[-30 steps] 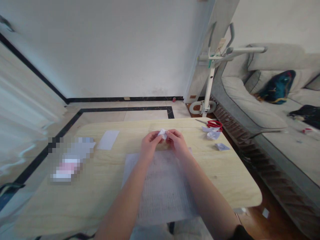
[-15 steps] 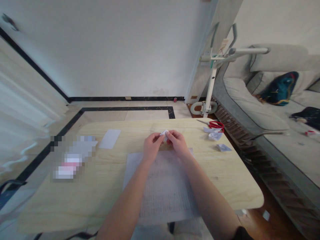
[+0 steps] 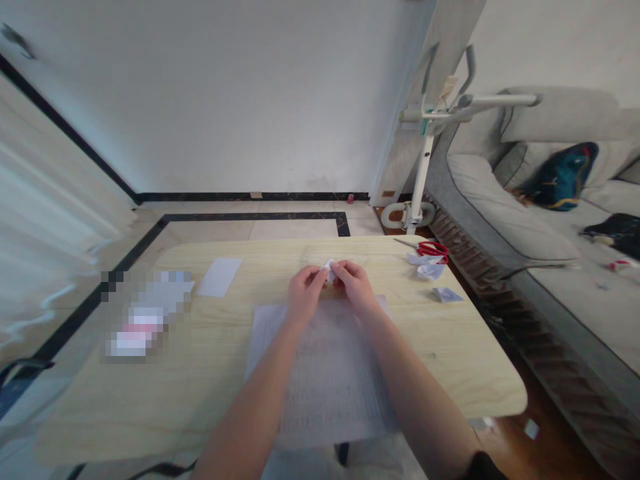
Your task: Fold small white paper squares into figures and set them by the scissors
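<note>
Between my fingertips is a small folded piece of white paper (image 3: 329,268), held above the far half of the table. My left hand (image 3: 305,288) pinches it from the left. From the other side my right hand (image 3: 354,283) grips it with thumb and fingers. The fingers cover most of the paper, so its exact folded shape is hidden. Under my forearms lies a large printed sheet (image 3: 337,373), reaching past the table's near edge.
Red-handled scissors (image 3: 431,250) lie at the table's far right, beside white paper scraps (image 3: 429,270) and a small folded paper (image 3: 447,295). A blank white sheet (image 3: 220,277) rests left of my hands. Blurred items (image 3: 145,320) are farther left. A grey sofa (image 3: 565,253) stands right of the table (image 3: 465,373).
Both hands stay in nearly the same place, still pinching the folded paper, with only slight finger movement. Everything on the table looks unmoved.
</note>
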Available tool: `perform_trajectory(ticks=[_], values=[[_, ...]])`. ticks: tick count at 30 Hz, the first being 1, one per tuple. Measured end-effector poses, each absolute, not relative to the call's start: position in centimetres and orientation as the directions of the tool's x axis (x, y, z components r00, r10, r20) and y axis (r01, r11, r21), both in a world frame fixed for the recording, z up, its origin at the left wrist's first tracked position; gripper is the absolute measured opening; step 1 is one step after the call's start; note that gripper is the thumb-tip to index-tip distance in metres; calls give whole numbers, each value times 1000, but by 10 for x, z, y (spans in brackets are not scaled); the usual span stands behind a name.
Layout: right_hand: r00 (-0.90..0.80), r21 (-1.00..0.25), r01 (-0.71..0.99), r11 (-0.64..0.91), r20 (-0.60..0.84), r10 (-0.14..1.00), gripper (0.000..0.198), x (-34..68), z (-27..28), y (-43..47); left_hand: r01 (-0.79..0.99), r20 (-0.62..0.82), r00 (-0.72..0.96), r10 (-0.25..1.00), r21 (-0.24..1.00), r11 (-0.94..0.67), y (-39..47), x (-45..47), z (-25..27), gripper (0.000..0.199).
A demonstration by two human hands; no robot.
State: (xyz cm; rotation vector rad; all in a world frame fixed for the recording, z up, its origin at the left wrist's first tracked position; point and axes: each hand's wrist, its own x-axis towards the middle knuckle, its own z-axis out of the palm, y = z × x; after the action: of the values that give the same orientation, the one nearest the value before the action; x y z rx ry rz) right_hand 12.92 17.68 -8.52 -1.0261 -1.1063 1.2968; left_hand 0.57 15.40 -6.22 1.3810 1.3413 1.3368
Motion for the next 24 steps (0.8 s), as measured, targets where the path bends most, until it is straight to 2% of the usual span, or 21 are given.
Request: perform_trajectory(ticks=[9,12,16,20,24], values=[[-27,-981,-188,37,43,999,32,129,-85,177,152,185,-51,981,973,-175,153,2,-62,30],[-1,-982,-182,52,53,999,34,131,-85,177,94,195,-49,980,977,-190,155,0,-63,27],[33,-981,-139,132,129,991,29,132,-83,178,15,136,-65,989,991,-136,156,-2,-63,22],[34,-982,-38,186,185,982,26,130,-81,175,55,105,-30,994,993,-103,155,-1,-58,28],[5,-982,-19,188,188,982,26,129,-80,174,103,85,-26,996,991,-82,155,0,-57,28]])
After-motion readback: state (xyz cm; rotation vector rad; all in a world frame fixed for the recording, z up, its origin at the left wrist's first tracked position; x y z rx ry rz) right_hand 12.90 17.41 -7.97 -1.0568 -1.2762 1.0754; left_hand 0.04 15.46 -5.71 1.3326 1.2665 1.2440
